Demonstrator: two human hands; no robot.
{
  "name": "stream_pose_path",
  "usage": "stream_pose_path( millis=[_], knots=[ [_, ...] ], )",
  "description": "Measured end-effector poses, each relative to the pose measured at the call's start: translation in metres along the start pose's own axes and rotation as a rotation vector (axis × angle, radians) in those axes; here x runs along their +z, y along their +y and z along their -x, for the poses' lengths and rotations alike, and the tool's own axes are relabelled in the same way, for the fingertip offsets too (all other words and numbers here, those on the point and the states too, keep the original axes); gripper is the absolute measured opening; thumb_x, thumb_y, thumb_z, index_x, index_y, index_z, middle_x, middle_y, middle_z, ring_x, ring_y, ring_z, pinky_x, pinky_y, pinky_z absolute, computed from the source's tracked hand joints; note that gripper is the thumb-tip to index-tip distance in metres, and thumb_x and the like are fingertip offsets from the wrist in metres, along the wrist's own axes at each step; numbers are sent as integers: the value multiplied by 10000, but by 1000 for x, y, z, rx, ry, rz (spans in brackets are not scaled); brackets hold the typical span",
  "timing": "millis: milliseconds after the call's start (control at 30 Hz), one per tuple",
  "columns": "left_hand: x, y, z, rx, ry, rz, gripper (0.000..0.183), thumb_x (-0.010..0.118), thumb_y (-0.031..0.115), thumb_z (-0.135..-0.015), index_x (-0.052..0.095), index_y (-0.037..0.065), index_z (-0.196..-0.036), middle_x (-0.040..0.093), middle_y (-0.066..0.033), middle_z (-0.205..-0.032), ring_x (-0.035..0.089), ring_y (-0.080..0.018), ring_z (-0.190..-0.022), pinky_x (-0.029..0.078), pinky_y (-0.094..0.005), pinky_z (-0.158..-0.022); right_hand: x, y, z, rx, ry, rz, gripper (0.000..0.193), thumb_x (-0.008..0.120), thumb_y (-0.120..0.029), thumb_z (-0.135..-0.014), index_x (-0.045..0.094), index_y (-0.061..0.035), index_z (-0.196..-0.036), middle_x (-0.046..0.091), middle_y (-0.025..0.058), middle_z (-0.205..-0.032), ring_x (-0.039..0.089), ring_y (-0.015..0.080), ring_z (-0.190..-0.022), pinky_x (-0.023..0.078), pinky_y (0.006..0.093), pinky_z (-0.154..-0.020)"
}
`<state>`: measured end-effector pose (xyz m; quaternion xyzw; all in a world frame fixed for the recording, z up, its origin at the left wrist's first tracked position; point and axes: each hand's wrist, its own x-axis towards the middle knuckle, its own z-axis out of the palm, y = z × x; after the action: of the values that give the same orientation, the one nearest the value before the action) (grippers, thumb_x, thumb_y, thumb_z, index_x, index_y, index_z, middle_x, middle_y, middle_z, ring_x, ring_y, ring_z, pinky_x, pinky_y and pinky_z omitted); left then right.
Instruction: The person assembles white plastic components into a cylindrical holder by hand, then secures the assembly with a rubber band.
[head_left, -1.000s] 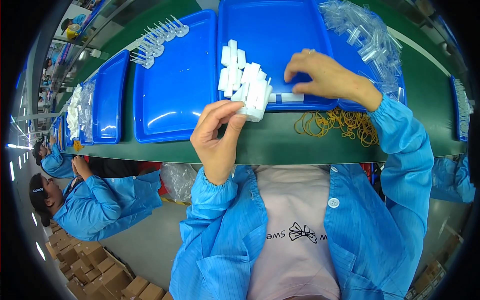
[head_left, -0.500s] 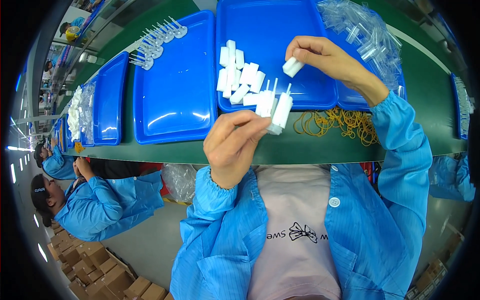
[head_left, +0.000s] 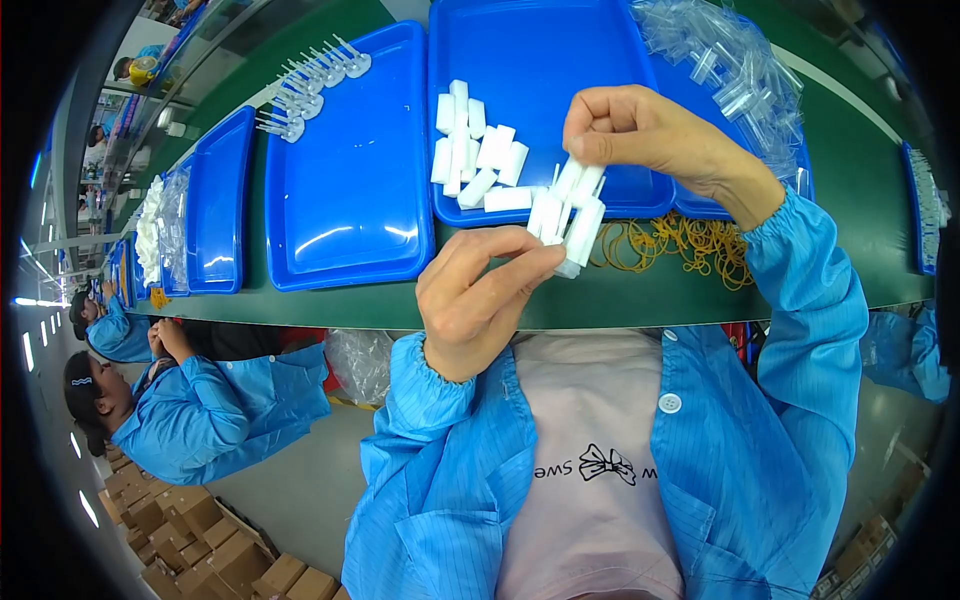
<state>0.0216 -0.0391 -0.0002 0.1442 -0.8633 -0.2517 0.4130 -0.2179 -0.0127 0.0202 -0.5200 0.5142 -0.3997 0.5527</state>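
Note:
My left hand (head_left: 480,295) is closed on the clear base (head_left: 568,269) of a pin stand, whose upright pins carry several white blocks (head_left: 586,230). Pinched between the thumb and fingers of my right hand (head_left: 640,130) is another white block (head_left: 570,182), right above the stand among the pin tops. Whether a pin has entered this block I cannot tell. Loose white blocks (head_left: 458,140) lie heaped in the left front part of the middle blue tray (head_left: 545,50), just beyond my left hand.
A blue tray (head_left: 345,190) on the left holds several clear stands (head_left: 320,75) with upright pins. Clear plastic pieces (head_left: 720,70) fill a tray on the right. Yellow rubber bands (head_left: 690,250) lie on the green table (head_left: 370,305). A co-worker (head_left: 190,410) in blue sits at left.
My right hand has brought its white block down and nearer, from over the tray to the pins. My left hand, with the stand, has shifted slightly right.

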Motion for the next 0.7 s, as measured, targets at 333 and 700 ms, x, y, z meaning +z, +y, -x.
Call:
stream_pose_path(
  millis=[333,700],
  knots=[
    [-3,16,-4,-105,137,32,331,764,-50,-580,706,57,-887,619,-69,-832,613,-190,-719,502,-277,-579,31,-25,23,-187,15,67,210,608,-226,-889,637,-18,-882,632,22,-835,562,83,-791,439,242,-717],
    [-6,6,-5,-66,58,-30,548,834,64,-571,638,43,-1082,594,-103,-997,601,-226,-882,508,-300,-727,30,-21,33,-312,-6,186,289,600,-114,-832,577,-31,-1108,623,73,-989,585,145,-869,465,305,-796]
  ],
)
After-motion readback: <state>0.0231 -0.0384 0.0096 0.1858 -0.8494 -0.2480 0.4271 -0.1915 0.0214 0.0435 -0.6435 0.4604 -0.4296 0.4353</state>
